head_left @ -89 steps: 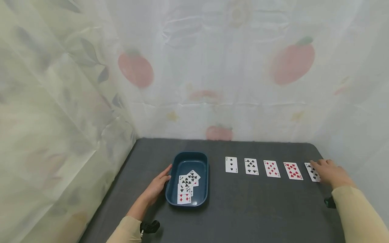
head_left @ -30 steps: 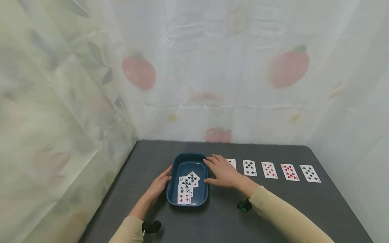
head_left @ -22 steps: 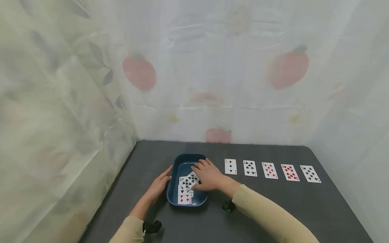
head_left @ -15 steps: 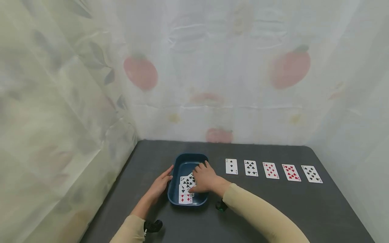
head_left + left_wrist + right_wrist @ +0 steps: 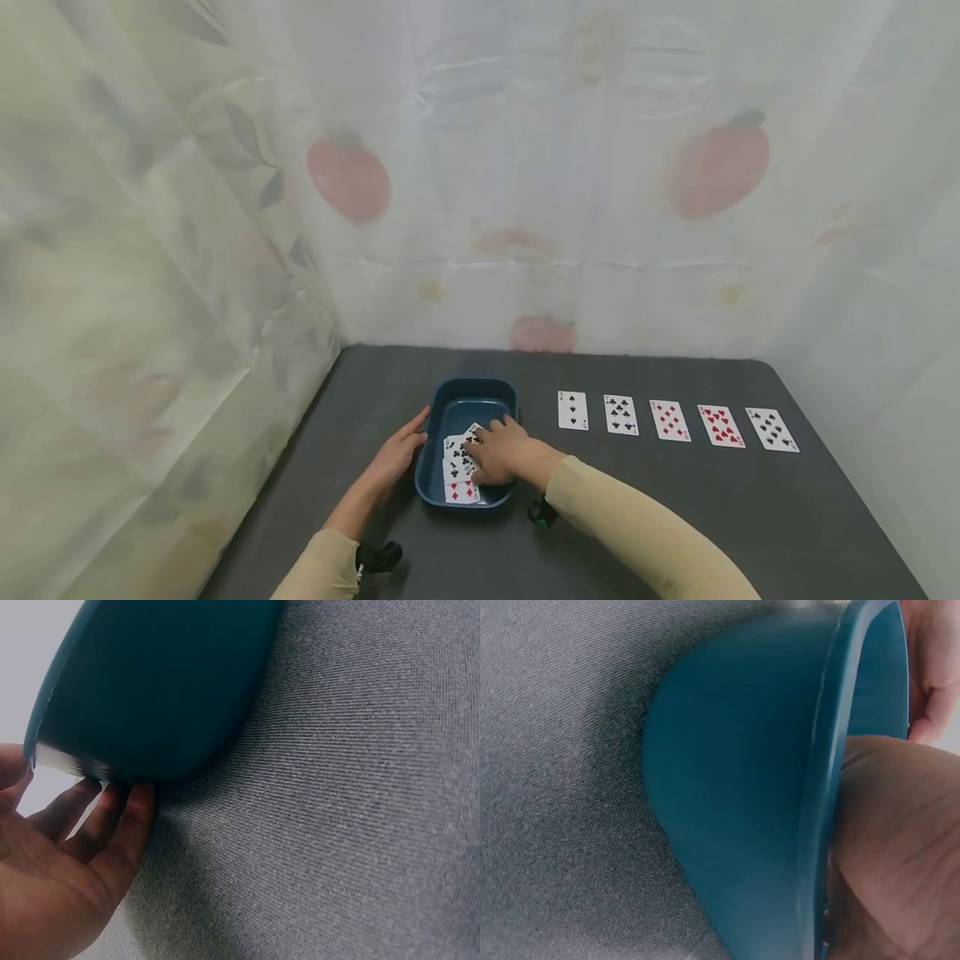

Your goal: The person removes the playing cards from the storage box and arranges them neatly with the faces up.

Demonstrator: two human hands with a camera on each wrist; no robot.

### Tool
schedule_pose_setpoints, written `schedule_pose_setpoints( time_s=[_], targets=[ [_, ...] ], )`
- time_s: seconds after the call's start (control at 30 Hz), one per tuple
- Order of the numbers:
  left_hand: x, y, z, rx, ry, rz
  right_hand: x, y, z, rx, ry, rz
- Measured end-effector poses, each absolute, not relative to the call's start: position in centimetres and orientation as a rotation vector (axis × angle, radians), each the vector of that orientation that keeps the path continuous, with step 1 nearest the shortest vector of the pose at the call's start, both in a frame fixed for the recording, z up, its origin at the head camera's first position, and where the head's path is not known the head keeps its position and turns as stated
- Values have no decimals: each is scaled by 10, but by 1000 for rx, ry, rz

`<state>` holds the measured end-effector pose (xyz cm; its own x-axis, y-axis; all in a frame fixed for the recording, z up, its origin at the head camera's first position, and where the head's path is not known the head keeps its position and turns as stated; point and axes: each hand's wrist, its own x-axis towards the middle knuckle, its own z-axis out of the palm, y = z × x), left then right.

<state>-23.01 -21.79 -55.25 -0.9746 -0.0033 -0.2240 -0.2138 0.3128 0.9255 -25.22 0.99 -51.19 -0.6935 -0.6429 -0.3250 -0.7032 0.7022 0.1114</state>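
Observation:
A dark blue tray (image 5: 467, 502) stands on the grey table, with several overlapping playing cards (image 5: 456, 471) lying face up inside. My left hand (image 5: 392, 458) holds the tray's left side; in the left wrist view, fingers (image 5: 135, 814) touch its outer wall and another digit lies at the rim. My right hand (image 5: 501, 452) reaches over the right rim and down onto the cards, fingers bent and thumb spread lower. Whether it pinches a card cannot be told. In the right wrist view the tray wall (image 5: 735, 765) hides its fingertips.
To the tray's right, a row of face-up cards runs across the table: a three of spades (image 5: 573, 411), a clubs card (image 5: 621, 415), a diamonds card (image 5: 670, 421), a hearts card (image 5: 722, 426) and a spades card (image 5: 772, 430). A printed curtain (image 5: 540, 208) encloses the table.
My right hand has left the row's rightmost card, moved left over the tray and lowered onto the cards inside, which have shifted slightly. My left hand stays at the tray.

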Motion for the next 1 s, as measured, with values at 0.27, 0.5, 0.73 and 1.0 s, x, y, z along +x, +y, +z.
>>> schedule_pose_setpoints(
  time_s=[0.27,0.5,0.73,1.0],
  targets=[
    [-231,-220,-552,-166,2413,1695,-251,9,-515,-1177,2640,295],
    [-230,-220,-551,-158,2415,1687,-244,8,-511,-1199,2596,271],
    [-229,-219,-551,-160,2401,1695,-245,11,-513,-1231,2590,192],
    [-228,-218,-551,-181,2381,1716,-248,13,-514,-1287,2567,218]
  ],
)
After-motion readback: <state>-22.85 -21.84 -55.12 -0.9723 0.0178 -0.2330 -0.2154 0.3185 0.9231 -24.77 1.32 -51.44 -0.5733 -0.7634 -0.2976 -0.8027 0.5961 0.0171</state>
